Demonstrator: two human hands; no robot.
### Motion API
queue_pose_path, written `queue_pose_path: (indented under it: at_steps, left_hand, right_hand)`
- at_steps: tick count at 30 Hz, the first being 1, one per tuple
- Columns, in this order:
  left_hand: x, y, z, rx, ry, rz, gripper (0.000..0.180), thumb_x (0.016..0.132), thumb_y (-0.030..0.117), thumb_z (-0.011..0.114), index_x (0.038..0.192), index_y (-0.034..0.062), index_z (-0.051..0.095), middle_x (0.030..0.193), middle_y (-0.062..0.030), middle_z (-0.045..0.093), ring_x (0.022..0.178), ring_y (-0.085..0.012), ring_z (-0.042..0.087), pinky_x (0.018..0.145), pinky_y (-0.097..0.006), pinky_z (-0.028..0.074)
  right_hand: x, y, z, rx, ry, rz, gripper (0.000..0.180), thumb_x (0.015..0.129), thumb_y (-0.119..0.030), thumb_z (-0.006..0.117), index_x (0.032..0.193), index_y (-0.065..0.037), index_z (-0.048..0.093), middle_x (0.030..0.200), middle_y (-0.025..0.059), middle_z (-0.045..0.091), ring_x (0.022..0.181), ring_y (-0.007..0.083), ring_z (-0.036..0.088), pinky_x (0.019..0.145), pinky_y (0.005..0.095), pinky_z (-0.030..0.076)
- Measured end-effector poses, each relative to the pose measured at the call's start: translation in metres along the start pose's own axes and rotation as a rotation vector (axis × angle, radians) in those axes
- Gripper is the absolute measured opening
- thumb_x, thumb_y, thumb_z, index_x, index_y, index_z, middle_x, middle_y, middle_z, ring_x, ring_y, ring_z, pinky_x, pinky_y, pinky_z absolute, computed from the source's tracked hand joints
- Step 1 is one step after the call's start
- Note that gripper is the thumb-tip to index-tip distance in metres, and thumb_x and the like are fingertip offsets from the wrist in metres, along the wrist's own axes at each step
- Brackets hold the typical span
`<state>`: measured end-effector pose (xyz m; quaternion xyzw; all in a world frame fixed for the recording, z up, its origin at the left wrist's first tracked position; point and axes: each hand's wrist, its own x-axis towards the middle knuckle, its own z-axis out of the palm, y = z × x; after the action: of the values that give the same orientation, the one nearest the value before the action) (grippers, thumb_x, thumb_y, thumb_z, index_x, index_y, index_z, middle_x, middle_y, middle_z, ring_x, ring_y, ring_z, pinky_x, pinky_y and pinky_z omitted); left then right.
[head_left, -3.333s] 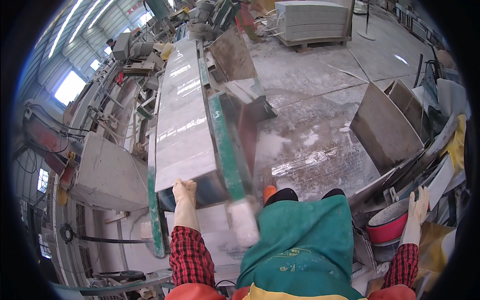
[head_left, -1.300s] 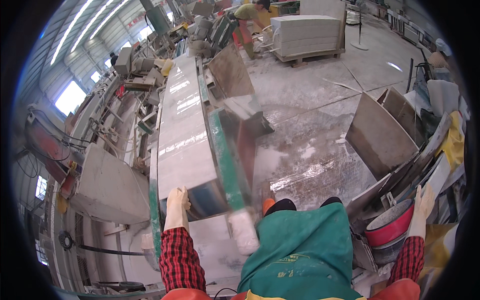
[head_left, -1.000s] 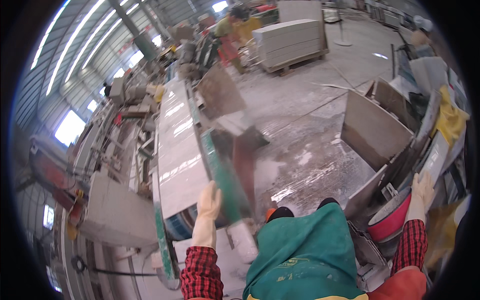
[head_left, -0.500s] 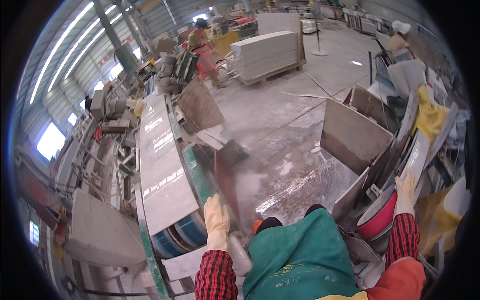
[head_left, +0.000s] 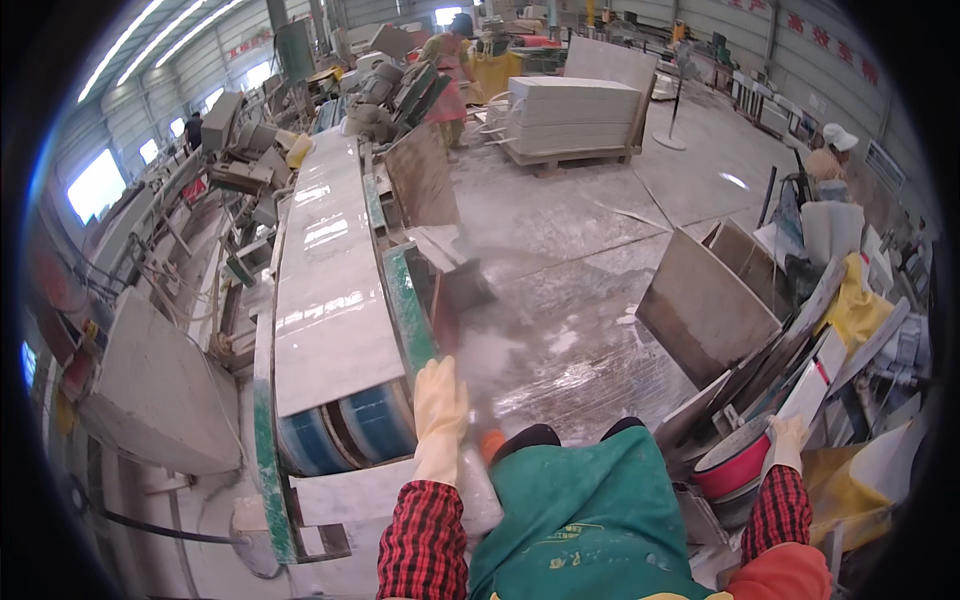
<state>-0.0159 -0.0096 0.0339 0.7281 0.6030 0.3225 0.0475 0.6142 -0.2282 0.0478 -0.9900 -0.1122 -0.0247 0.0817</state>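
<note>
The left hand, in a cream glove, is at the near end of a green rail, palm down. Its fingers are straight and close together, wrapped around nothing; whether they touch the rail, I cannot tell. To its left a row of pale, wet slabs lies along the conveyor, running away from the person. The nearest slab's front edge is just above a blue drum, which shows bare below it, and the left hand is beside the drum, apart from that edge.

The right hand, gloved too, is far out to the right, at the rim of a round red tub and beside the near end of a pale strip. Its fingers look bent, but I cannot tell whether they grip either one.

The person's green apron is between the two arms. Brown boards lean beyond the tub, with a yellow cloth draped to their right. Farther off, a white stack sits on a pallet on the floor, and a co-worker stands to its left.
</note>
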Motion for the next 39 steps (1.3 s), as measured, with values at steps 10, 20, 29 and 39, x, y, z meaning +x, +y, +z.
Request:
queue_pose_path:
  at_steps: [10,20,29,39]
  left_hand:
    - [-0.001,0.0,0.003,-0.04,0.0,-0.02,0.038,0.083,0.014,0.066,0.119,0.0024,0.06,0.117,-0.0208,0.059,0.11,-0.0394,0.053,0.097,-0.045,0.043]
    - [0.02,0.031,0.017,-0.96,0.09,-0.343,0.04,0.098,0.02,0.059,0.13,-0.0049,0.056,0.124,-0.0146,0.064,0.119,-0.0197,0.058,0.105,-0.029,0.042]
    - [-0.028,0.02,-0.035,1.789,-0.237,0.672,0.05,0.101,0.034,0.04,0.147,0.0131,0.037,0.151,-0.002,0.04,0.135,-0.0182,0.039,0.108,-0.04,0.027]
    - [-0.083,-0.109,-0.084,3.337,-1.524,1.901,0.039,0.097,0.005,0.042,0.136,0.003,0.038,0.135,-0.0205,0.049,0.123,-0.0391,0.052,0.1,-0.054,0.051]
  right_hand:
    - [0.062,0.027,-0.025,1.416,-0.354,0.0,0.046,0.065,-0.014,0.072,0.109,-0.007,0.066,0.087,0.0075,0.064,0.084,0.0223,0.061,0.079,0.0354,0.049]
    - [-0.135,-0.172,-0.082,1.224,-0.709,-0.713,0.071,0.062,-0.001,0.075,0.132,-0.002,0.057,0.123,0.0112,0.061,0.101,0.019,0.062,0.085,0.0302,0.051]
    - [-0.361,-0.31,-0.101,0.612,-0.67,-2.063,0.063,0.063,-0.014,0.077,0.124,-0.011,0.06,0.124,0.0069,0.06,0.107,0.0259,0.058,0.093,0.0369,0.049]
    - [-0.355,-0.327,-0.064,0.516,-0.179,-2.274,0.056,0.068,-0.032,0.079,0.118,-0.015,0.06,0.118,0.0062,0.06,0.114,0.0338,0.051,0.099,0.0454,0.04]
